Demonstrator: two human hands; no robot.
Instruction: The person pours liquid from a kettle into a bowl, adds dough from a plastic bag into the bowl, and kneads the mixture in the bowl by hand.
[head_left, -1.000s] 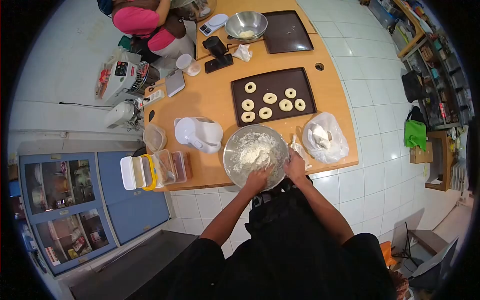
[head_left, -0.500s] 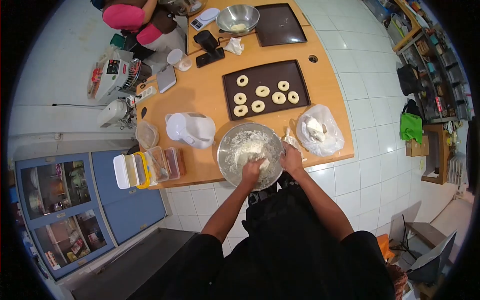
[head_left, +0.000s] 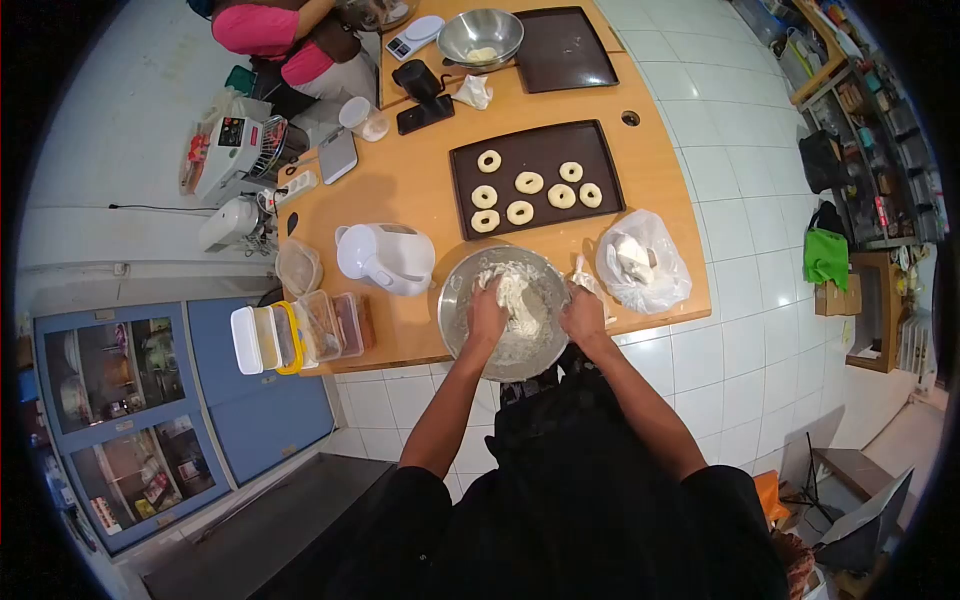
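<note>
A metal bowl [head_left: 463, 335] stands at the table's near edge with pale, floury dough [head_left: 521, 305] inside. My left hand [head_left: 487, 312] is in the bowl at the dough's left side, its fingertips in the dough, fingers partly hidden. With its fingers wrapped over the right rim, my right hand [head_left: 580, 314] grips the bowl. Beyond the bowl lies a dark tray [head_left: 545, 145] bearing several dough rings [head_left: 529, 183]. A clear plastic bag [head_left: 670, 284] with something white in it sits right of my right hand, and a crumpled white piece [head_left: 588, 280] lies between them.
Left of the bowl stand a white pitcher [head_left: 386, 258] and plastic containers [head_left: 318, 325]. Farther back are a scale [head_left: 337, 156], a phone [head_left: 425, 115], another metal bowl [head_left: 480, 38] and a second dark tray [head_left: 565, 50]. Another person [head_left: 265, 30] is at the far left.
My left hand has moved from the lower middle of the bowl up to its left side, and the dough's shape has changed. My right hand stays at the rim.
</note>
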